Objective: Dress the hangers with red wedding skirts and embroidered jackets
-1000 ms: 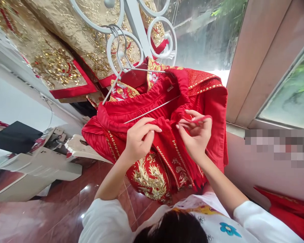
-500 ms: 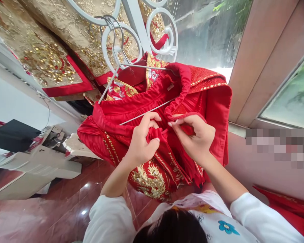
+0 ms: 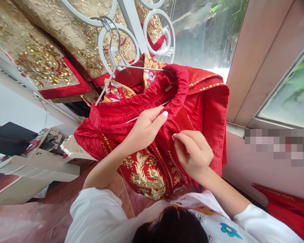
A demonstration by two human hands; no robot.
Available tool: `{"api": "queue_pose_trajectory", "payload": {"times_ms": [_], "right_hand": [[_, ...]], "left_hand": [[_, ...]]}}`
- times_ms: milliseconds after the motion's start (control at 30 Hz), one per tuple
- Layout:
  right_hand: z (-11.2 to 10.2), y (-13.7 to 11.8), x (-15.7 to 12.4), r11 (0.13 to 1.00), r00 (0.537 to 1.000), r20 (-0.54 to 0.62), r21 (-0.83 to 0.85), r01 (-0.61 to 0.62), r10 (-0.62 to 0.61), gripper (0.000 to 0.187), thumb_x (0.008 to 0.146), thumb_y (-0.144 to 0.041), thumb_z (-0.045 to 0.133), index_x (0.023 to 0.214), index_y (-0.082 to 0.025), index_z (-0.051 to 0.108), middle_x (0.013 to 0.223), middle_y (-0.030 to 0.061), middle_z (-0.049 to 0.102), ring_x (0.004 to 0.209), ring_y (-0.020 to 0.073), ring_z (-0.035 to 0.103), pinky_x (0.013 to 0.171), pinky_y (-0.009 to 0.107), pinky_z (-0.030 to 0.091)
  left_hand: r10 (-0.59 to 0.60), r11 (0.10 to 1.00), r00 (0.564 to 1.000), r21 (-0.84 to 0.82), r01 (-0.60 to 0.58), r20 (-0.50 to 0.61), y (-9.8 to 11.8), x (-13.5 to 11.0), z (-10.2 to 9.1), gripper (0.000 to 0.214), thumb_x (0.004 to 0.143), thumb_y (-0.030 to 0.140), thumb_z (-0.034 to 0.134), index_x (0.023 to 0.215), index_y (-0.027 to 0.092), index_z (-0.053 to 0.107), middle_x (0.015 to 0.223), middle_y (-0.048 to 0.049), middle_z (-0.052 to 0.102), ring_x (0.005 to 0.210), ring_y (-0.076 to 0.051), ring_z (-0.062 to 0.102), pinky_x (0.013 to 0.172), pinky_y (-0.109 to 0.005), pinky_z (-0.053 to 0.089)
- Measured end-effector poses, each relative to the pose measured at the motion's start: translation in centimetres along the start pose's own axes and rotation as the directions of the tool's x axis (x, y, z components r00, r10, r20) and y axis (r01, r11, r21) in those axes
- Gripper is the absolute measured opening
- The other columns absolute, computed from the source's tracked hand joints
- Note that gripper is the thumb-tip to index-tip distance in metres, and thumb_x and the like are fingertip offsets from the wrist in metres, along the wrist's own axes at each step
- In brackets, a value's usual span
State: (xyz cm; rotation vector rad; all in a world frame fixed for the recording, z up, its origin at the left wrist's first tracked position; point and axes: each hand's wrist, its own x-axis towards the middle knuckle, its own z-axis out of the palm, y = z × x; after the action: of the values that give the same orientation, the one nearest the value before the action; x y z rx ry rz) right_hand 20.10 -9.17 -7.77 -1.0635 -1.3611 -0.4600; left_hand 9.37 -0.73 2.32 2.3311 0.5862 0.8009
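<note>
A red skirt (image 3: 114, 109) with a gathered waistband hangs from a thin grey hanger (image 3: 131, 67), its waist opening facing up. Gold trim and a gold embroidered motif (image 3: 150, 179) decorate the red cloth below. My left hand (image 3: 147, 128) is closed on the front of the waistband, thumb on top. Lower and to the right, my right hand (image 3: 194, 153) has its fingertips pinched at a narrow red fabric tie (image 3: 174, 131); most of the tie is lost against the red folds. Behind the waistband shows a red garment's embroidered collar (image 3: 152, 72).
The hanger hooks onto a white scrolled metal rack (image 3: 134, 30). Gold sequined garments (image 3: 50, 64) hang at the upper left. A window frame (image 3: 258, 60) stands at right. White machine tables (image 3: 53, 162) are at left, and red cloth (image 3: 286, 209) lies at lower right.
My left hand has moved up and right and closed on the waistband. My right hand has dropped lower, and the red loop it stretched before no longer shows.
</note>
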Motion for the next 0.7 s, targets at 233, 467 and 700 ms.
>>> {"api": "queue_pose_trajectory", "payload": {"times_ms": [233,467,700], "right_hand": [[0.9,-0.6,-0.4,0.953,0.969,0.155,-0.263,-0.149,0.194,0.024,0.094,-0.018,0.039,0.085,-0.014,0.062,0.072,0.0069,0.059,0.067,0.0164,0.052,0.06,0.029,0.041],[-0.5,-0.3,1.3,0.898,0.868,0.275,0.037,-0.438,0.413,0.01,0.08,-0.017,0.055,0.072,-0.016,0.06,0.063,0.0004,0.059,0.054,0.0092,0.047,0.053,0.023,0.035],[-3.7,1.5,4.9,0.626,0.448,0.818,0.144,-0.767,0.361,0.023,0.076,-0.019,0.051,0.053,-0.014,0.052,0.05,-0.0032,0.042,0.048,0.0057,0.032,0.045,0.021,0.024]], "left_hand": [[0.12,0.973,0.983,0.211,-0.09,-0.135,0.4,-0.7,0.5,0.018,0.092,0.021,0.041,0.077,0.018,0.052,0.062,0.0032,0.046,0.056,-0.009,0.044,0.057,-0.023,0.038],[0.269,0.899,0.961,0.34,-0.275,0.067,0.7,-1.0,0.2,0.024,0.085,0.009,0.038,0.085,0.018,0.06,0.072,0.0021,0.062,0.067,-0.01,0.058,0.067,-0.022,0.044],[0.206,0.85,0.949,0.437,-0.295,0.239,1.4,-1.3,0.1,0.047,0.062,0.04,0.075,0.095,0.017,0.051,0.088,-0.0016,0.061,0.075,-0.016,0.059,0.066,-0.026,0.045]]}}
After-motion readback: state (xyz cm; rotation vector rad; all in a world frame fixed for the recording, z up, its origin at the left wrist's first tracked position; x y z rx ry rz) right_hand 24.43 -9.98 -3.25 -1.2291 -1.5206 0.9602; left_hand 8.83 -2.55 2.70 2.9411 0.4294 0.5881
